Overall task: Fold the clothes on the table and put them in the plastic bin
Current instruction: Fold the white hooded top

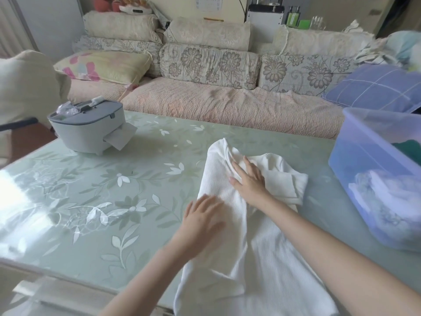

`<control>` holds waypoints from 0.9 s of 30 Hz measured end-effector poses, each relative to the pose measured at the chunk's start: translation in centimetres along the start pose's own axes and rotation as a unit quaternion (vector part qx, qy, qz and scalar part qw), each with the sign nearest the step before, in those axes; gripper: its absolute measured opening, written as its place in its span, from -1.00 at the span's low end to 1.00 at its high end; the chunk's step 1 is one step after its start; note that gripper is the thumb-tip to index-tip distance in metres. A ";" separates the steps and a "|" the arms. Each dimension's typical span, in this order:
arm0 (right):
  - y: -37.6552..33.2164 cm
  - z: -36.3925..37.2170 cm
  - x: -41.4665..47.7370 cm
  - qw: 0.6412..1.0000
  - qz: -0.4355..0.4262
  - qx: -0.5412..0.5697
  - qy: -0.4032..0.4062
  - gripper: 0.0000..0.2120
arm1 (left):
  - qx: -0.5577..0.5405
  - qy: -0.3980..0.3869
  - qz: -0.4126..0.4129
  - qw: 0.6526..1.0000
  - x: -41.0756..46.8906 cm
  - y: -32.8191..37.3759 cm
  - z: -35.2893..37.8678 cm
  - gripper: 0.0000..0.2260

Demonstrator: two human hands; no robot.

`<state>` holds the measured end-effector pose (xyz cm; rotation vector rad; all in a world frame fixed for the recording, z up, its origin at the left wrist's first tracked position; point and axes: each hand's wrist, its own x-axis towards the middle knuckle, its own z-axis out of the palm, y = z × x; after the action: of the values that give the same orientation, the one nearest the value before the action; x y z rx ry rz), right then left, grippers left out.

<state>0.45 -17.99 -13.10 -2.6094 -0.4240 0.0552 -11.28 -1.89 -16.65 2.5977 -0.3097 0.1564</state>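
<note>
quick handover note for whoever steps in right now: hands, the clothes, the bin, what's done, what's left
Left hand: open, flat on the left side of the white garment.
Right hand: open, pressing the garment's far end.
The garment lies on the table, partly folded lengthwise, with one sleeve sticking out to the right. Its near end seems to run past the table's near edge.
Plastic bin: on the table to the right, holding clothes, white and green.
Done: some clothes are in the bin.
Left: finish folding this garment and put it in the bin.
</note>
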 end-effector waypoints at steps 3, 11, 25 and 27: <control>-1.1 0.4 -4.7 0.998 -0.044 -0.011 0.052 -0.57 | -0.124 0.092 -0.023 0.988 -3.1 0.1 -2.1 -0.74; -4.2 -0.1 -16.0 0.998 0.036 0.059 0.014 -0.70 | -0.162 -0.059 -0.082 0.982 -10.2 2.1 -4.5 -0.90; -6.3 0.2 -21.5 0.883 0.196 0.422 -0.069 -0.63 | -0.015 0.044 -0.036 0.998 -16.3 4.0 -4.4 -0.75; -5.7 0.4 -22.1 0.898 0.185 0.392 -0.071 -0.64 | -0.013 0.049 -0.034 0.998 -16.9 4.0 -3.9 -0.75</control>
<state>-22.25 -19.89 -11.59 -1.8464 0.0653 0.4492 -28.87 -0.06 -14.21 2.5608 -0.1852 0.2536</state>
